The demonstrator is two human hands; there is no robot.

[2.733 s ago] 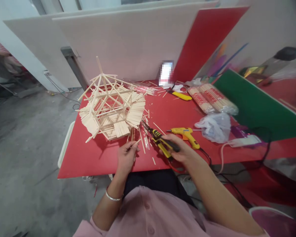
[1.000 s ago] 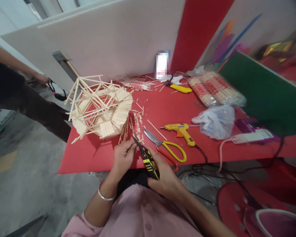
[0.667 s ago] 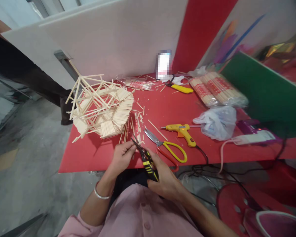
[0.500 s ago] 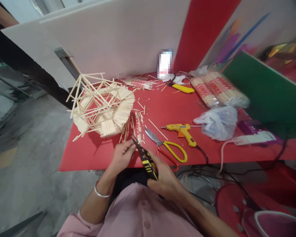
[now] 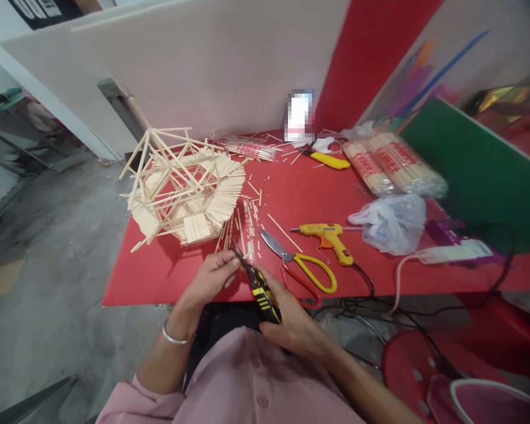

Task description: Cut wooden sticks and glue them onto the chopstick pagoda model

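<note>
My right hand point(image 5: 291, 318) is wrapped round the black-and-yellow handles of a pair of pliers point(image 5: 265, 297), whose dark jaws point up and left. Close to the jaw tips, my left hand point(image 5: 212, 275) is closed in a pinch on a thin wooden stick point(image 5: 247, 256), mostly hidden by the fingers and jaws. Beyond my left hand stands a model built of wooden sticks point(image 5: 195, 228), with a fan-like slatted ring and a pointed frame on top. Loose sticks and red-printed wrapper strips point(image 5: 248, 221) lie beside it. Scissors point(image 5: 287, 250) with red and yellow handles lie right of the pliers.
On the red table point(image 5: 136, 282) are a yellow glue gun point(image 5: 329, 235) with its cord, a white plastic bag point(image 5: 395, 221), packed stick bundles point(image 5: 393, 162), a yellow-handled tool point(image 5: 329, 159) and a propped phone point(image 5: 299, 115). A green board point(image 5: 481, 171) stands at right.
Both hands and the pliers have shifted very slightly left, still close together. The view has moved a little, and the person at the upper left is out of sight.
</note>
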